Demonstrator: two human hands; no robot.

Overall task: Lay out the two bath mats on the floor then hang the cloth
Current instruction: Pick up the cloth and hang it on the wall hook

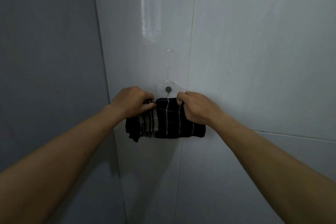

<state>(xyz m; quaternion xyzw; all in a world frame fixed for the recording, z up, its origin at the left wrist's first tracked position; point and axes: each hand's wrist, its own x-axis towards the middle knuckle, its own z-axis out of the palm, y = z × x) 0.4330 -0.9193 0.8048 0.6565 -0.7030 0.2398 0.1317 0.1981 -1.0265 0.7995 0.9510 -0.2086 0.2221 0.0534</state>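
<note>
A black cloth with thin white stripes (168, 121) is held up against the white tiled wall, bunched and folded. My left hand (133, 102) grips its upper left edge and my right hand (195, 108) grips its upper right corner. A small metal hook on a clear adhesive pad (168, 89) sits on the wall just above the cloth's top edge, between my two hands. The cloth's top edge is just under the hook; I cannot tell if they touch. No bath mat is in view.
A grey wall or door panel (49, 63) stands at the left and meets the white tiled wall (254, 51) in a corner. Tile joints run down and across the white wall.
</note>
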